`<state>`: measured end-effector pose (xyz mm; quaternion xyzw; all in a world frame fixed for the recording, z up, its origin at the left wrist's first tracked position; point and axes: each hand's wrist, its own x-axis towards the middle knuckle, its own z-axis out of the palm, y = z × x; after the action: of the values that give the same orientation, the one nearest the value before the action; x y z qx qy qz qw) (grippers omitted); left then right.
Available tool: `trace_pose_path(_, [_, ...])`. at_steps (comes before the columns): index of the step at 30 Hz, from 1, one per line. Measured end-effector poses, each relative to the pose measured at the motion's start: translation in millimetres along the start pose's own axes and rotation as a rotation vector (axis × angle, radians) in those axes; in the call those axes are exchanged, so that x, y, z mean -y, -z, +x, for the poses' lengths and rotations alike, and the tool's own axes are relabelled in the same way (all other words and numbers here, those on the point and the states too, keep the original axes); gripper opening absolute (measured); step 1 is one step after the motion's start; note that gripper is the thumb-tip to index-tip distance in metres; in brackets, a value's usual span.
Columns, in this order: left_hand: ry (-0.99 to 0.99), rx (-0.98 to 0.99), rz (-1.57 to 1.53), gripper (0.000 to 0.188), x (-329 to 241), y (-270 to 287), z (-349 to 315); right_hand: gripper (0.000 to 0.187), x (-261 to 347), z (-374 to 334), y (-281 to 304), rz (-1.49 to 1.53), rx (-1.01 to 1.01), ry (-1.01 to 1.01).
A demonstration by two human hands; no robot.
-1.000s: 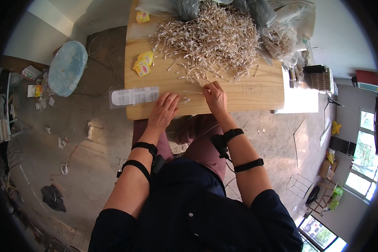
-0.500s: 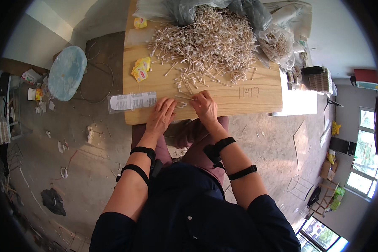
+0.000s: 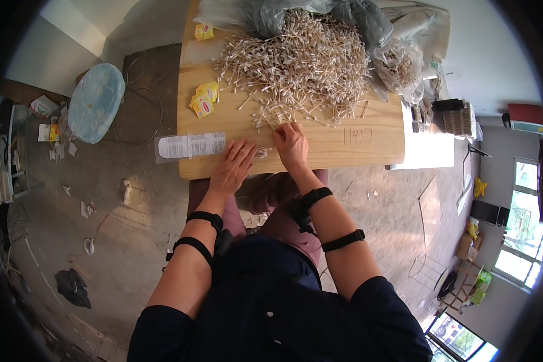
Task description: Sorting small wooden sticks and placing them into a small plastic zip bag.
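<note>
A big heap of cotton swabs (image 3: 301, 60) with white tips and pale sticks covers the far part of the wooden table (image 3: 368, 148). At the table's near edge, my left hand (image 3: 234, 164) rests with its fingers together over a small bunch of swabs (image 3: 261, 152), whose white ends stick out on the right. My right hand (image 3: 291, 148) is bent into a pinch, its fingertips among loose swabs at the heap's near fringe; the exact grip is partly hidden. Left of my left hand lies a clear plastic sleeve (image 3: 190, 145) with a printed white insert.
Yellow cards (image 3: 204, 99) lie at the table's left side, and another yellow stack (image 3: 203, 31) sits farther back. Grey plastic bags (image 3: 368, 23) border the heap, with a clear bag of swabs (image 3: 398, 66) at the right. A round blue stool (image 3: 95, 104) stands on the left.
My right hand has moved a little away from my left hand and up to the heap's near fringe, its fingers more curled. The left hand stays over its bunch of swabs.
</note>
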<state>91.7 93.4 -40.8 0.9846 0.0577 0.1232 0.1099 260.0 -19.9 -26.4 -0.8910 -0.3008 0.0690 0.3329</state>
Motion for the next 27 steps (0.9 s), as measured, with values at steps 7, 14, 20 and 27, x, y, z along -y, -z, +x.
trace_pose_path(7, [0.013,-0.026,-0.002,0.05,1,2,-2,0.012,-7,-13,9,0.197,0.141,0.068])
trace_pose_path(14, [0.004,-0.027,0.008,0.049,2,-1,-2,0.011,1,-8,-1,0.124,0.134,0.033])
trace_pose_path(20, [0.025,-0.045,-0.014,0.049,3,-4,-4,0.007,8,-7,-3,0.173,0.144,0.068])
trace_pose_path(27, [0.031,-0.056,-0.014,0.049,4,-5,-6,0.005,11,-10,-2,0.12,0.116,0.083])
